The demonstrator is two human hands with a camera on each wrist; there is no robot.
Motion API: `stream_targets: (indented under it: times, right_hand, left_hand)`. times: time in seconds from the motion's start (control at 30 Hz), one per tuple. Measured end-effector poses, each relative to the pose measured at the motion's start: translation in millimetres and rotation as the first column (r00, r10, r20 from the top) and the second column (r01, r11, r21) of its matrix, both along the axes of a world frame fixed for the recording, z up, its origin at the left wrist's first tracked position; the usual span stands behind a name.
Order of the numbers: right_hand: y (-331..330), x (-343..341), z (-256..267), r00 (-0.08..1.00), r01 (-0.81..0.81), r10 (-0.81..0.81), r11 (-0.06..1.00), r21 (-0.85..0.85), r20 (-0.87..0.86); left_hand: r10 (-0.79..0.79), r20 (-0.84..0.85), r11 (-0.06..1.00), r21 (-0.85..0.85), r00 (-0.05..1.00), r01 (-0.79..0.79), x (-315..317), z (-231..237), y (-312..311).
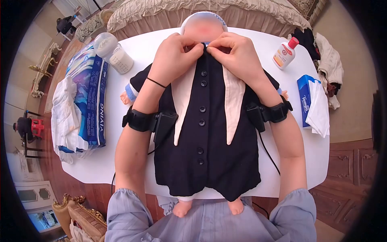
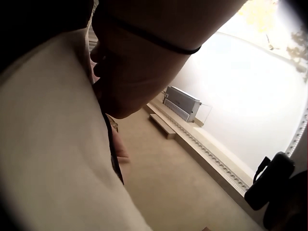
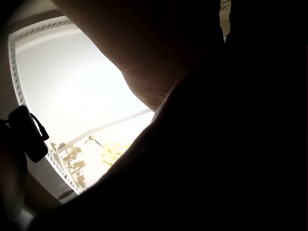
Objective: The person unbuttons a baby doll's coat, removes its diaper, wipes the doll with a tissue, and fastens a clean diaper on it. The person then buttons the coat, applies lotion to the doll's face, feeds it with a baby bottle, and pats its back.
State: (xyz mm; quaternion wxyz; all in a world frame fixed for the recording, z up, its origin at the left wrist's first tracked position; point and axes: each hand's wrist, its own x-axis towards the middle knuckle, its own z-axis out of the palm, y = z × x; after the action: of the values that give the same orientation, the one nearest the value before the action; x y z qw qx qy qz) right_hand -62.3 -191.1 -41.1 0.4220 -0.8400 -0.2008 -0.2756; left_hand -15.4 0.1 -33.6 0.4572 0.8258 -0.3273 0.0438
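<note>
Black garment, fingers pinching, neckline partly hidden

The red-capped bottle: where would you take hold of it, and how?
Probably round the pale body of the red-capped bottle, below its narrower cap, from the side facing the black garment: the bottle seems to stand, with bare tabletop there.

On the white worktop, a person's left grip and right grip pinch a black garment at its neckline, just below the capped head of a doll. Cream pointed lapels hang either side of the buttons. A blue YIYING pack and feeding bottle lie left; a red-capped bottle and Tempo tissues, right.
</note>
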Motion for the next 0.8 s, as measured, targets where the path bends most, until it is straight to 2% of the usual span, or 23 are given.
stream_targets:
  times: [0.1, 0.17, 0.27, 0.33, 0.4, 0.47, 0.5, 0.57, 0.6, 0.67, 0.7, 0.73, 0.77, 0.8]
  right_hand:
    - [0.1, -1.6, -0.4, 1.0, 0.0, 0.0, 1.0, -0.007, -0.002]
    - [0.2, -1.8, 0.3, 1.0, -0.014, 0.014, 1.0, 0.0, 0.006]
    - [-2.4, -2.0, 2.2, 1.0, -0.02, 0.019, 0.999, 0.046, 0.02]
    - [-3.8, -1.7, 3.0, 0.997, -0.007, 0.007, 1.0, 0.003, -0.074]
    - [-4.9, -2.2, 4.1, 0.997, -0.005, 0.004, 1.0, -0.021, -0.077]
    - [-5.2, -4.1, 7.5, 0.997, -0.001, -0.002, 0.999, -0.045, -0.079]
    - [-4.2, -6.7, 10.8, 0.998, -0.001, -0.001, 1.0, -0.029, -0.07]
    - [-3.8, -9.3, 14.6, 0.998, -0.005, 0.004, 1.0, -0.014, -0.061]
    - [-5.2, -10.2, 15.4, 0.997, -0.015, 0.015, 1.0, -0.002, -0.077]
    - [-3.7, -14.7, 21.6, 0.995, -0.025, 0.026, 1.0, 0.009, -0.092]
    - [-2.4, -19.3, 25.5, 0.994, -0.02, 0.012, 0.998, -0.068, -0.109]
    - [-0.6, -22.0, 28.0, 0.992, -0.015, -0.003, 0.99, -0.143, -0.126]
    - [1.1, -22.2, 26.6, 0.992, -0.014, -0.004, 0.99, -0.142, -0.126]
    - [3.1, -21.9, 23.8, 0.997, -0.01, -0.003, 0.983, -0.184, -0.071]
  left_hand:
    - [0.018, -0.015, 0.998, 0.059, 1.0, -0.017, 4.3, -1.1, 0.6]
    - [0.003, -0.29, 1.0, -0.016, 0.957, -0.008, 8.0, -4.1, 3.2]
    - [-0.018, -0.263, 0.998, -0.065, 0.965, 0.001, 7.1, -9.3, 5.6]
    - [-0.009, -0.215, 0.993, -0.118, 0.977, -0.017, 5.6, -10.3, 2.5]
    - [0.006, -0.167, 0.984, -0.172, 0.986, -0.035, 2.7, -8.9, 1.1]
    - [0.097, -0.012, 0.995, -0.015, 0.995, -0.097, -8.4, 5.2, -0.5]
    - [0.095, -0.012, 0.995, -0.016, 0.995, -0.096, -14.3, 11.5, -1.8]
    - [0.149, 0.024, 0.948, 0.281, 0.988, -0.15, -23.5, 20.5, -2.8]
    - [0.151, 0.024, 0.948, 0.28, 0.988, -0.152, -22.8, 19.3, -1.3]
    - [0.04, 0.057, 0.974, 0.219, 0.998, -0.052, -18.2, 14.0, 3.2]
    - [0.04, 0.056, 0.974, 0.219, 0.998, -0.051, -14.9, 11.0, 5.3]
    - [-0.045, -0.084, 0.995, 0.082, 0.995, 0.052, -11.6, 9.5, 7.2]
    - [-0.147, -0.21, 0.988, -0.07, 0.967, 0.135, -8.8, 8.1, 8.9]
    - [-0.148, -0.211, 0.988, -0.069, 0.966, 0.136, -6.7, 6.5, 10.5]
